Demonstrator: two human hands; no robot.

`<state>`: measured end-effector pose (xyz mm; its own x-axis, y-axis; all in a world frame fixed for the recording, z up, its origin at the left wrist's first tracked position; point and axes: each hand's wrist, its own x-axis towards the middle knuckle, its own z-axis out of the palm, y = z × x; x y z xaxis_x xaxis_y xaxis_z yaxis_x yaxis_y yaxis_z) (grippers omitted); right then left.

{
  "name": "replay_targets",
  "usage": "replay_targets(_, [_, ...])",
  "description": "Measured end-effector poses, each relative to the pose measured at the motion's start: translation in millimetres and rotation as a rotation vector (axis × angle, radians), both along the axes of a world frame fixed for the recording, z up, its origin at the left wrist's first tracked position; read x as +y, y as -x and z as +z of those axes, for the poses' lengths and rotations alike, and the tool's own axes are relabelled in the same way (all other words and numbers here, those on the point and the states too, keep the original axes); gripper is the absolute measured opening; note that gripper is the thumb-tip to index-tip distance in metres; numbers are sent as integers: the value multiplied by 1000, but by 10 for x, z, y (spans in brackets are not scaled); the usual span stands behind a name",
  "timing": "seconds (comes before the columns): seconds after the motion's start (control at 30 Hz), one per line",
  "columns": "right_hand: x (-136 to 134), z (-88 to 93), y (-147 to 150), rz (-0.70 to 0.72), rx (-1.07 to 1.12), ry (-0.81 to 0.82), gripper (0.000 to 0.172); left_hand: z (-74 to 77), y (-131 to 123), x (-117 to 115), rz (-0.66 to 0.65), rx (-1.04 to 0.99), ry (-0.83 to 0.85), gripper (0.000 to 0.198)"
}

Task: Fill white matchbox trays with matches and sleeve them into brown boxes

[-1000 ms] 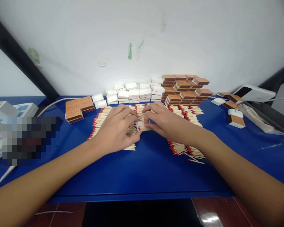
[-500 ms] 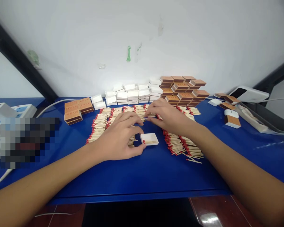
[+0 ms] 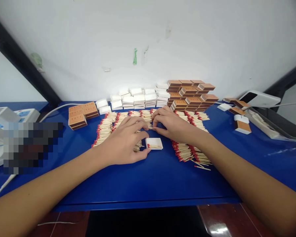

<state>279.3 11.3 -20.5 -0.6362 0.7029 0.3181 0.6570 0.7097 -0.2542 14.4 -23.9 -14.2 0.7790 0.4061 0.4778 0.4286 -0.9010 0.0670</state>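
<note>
My left hand (image 3: 127, 140) grips a small white matchbox tray (image 3: 158, 141) at its left end, between thumb and fingers. A few red-headed matches (image 3: 155, 146) lie along the near side inside this tray, which rests on the blue table. Behind it, my right hand (image 3: 170, 123) reaches into the rows of loose matches (image 3: 106, 126). Its thumb and fingertips are pinched together on matches there; how many is hidden by the fingers. More matches (image 3: 185, 151) lie in rows under and beside my right wrist.
White trays (image 3: 138, 98) are stacked along the wall, beside a pile of brown matchbox sleeves (image 3: 193, 95). Several matchboxes (image 3: 82, 113) sit at the left. A power strip (image 3: 27, 115) and a pixelated dark object (image 3: 34, 148) lie farther left. Loose boxes (image 3: 242, 126) and a white device (image 3: 260, 98) are at the right.
The tray has shifted slightly left and away from me with my left hand. More matches show in it. My right fingertips have moved slightly and bent more over the matches.
</note>
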Motion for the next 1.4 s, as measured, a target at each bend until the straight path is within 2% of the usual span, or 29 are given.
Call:
replay_targets(0.2, [-22,142,-72,-25,-13,-35,13,-32,11,33,55,4,-22,26])
replay_targets(0.4, [-87,310,-141,7,-19,52,20,-14,-5,40,89,-12,-12,23])
replay_targets(0.63, [-89,264,-122,47,-43,94,14,0,-2,19,65,-5,20,21])
replay_targets(0.83, [-92,174,-28,98,-98,31,13,50,-16,-28,55,30,36,26])
replay_targets(0.97, [-95,130,-7,83,-92,-5,8,51,-13,-17,57,50,25,26])
replay_targets(1.4, [-95,130,12,95,-107,-4,22,31,-10,6,66,53,28,25])
